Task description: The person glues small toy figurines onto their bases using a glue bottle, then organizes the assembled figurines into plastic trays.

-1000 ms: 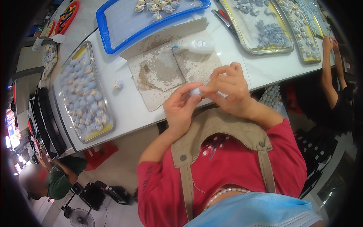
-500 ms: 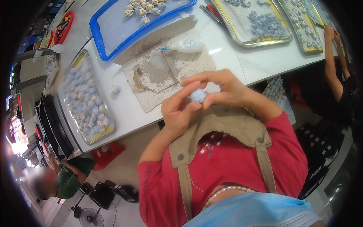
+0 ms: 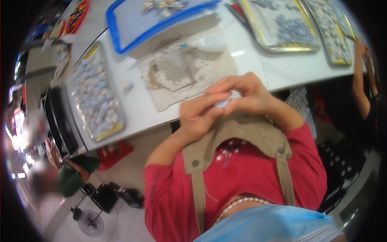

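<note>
Both of my hands meet over the apron front at the table's near edge. Between their fingers is a small pale blue rounded piece (image 3: 221, 104), mostly covered by the fingertips. My left hand (image 3: 200, 112) closes on it from the left, and my right hand (image 3: 250, 95) pinches it from the right with thumb and fingers. Just beyond the hands lies a stained cardboard sheet (image 3: 159, 99). On it rests a white squeeze bottle (image 3: 210, 43) with a blue tip. One small blue-and-cream piece (image 3: 127, 84) sits alone on the table, left of the cardboard.
At the left, a metal tray (image 3: 119, 128) holds many round blue pieces. A blue-rimmed tray (image 3: 117, 38) with cream pieces stands behind the cardboard. More metal trays (image 3: 278, 50) fill the back right, with red-and-black tools (image 3: 240, 15) beside them. Another person's arms (image 3: 358, 82) reach in at the right.
My fingers have closed further round the blue piece, hiding more of it. The whole view has shifted slightly, so the table things appear higher and further right.
</note>
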`<state>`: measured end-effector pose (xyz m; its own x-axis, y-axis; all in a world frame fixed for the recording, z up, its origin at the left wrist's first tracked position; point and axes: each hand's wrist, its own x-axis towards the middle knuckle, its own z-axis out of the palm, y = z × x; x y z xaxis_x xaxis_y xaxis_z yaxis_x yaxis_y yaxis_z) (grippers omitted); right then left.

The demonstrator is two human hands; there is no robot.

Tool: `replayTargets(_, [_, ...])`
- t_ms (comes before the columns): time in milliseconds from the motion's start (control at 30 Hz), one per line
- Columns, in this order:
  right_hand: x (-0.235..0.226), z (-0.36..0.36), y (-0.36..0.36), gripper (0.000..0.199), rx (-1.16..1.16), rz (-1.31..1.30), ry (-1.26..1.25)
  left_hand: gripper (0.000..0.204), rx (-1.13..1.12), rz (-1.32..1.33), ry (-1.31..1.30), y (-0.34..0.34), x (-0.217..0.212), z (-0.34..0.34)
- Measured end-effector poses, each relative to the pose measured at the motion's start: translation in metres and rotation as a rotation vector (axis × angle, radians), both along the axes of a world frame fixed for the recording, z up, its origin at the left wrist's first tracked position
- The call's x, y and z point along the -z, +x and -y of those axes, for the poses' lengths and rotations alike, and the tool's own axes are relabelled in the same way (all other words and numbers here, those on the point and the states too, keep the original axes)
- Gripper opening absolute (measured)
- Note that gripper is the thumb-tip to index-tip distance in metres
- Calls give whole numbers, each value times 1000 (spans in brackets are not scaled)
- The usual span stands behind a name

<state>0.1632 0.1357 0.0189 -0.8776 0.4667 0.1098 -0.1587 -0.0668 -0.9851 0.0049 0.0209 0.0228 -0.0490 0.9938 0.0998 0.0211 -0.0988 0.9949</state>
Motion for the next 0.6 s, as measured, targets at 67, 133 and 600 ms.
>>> replayTargets(67, [0,4,-4,39,-11,48,-58,25,31,-11,-144,-4,-1,1])
replayTargets(133, [2,5,-7,41,9,179,-28,24,-27,-52,-119,-9,7,4])
replayTargets(600, [4,1,-18,33,301,208,-50,34,-552,-1350,82,-167,44,9])
